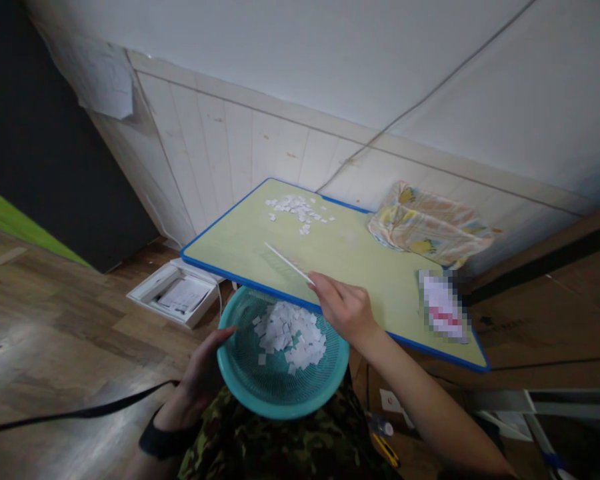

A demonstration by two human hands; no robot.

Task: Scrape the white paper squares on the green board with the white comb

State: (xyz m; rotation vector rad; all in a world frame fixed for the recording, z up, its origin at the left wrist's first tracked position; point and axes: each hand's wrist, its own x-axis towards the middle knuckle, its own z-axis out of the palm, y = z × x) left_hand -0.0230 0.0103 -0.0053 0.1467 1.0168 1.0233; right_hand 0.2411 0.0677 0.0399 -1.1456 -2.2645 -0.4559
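My left hand (205,363) is closed on the left rim of a teal plastic basket (240,393), which rests over my lap at the table's front edge. Small square pieces of white paper (293,333) lie heaped inside it. Between the fingers of my right hand (344,307) is a thin, flat white strip (287,263), seen nearly edge-on and slanting over the tabletop. More white paper pieces (297,210) are scattered across the far left part of the yellow-green table (350,247), which has a blue edge.
A patterned cloth-covered basket (425,227) stands at the table's back right, with a blurred-out packet (443,307) before it. An open white box (177,293) sits on the floor at left. Below right lies a yellow cutter (386,450). A cable (420,100) runs down the wall.
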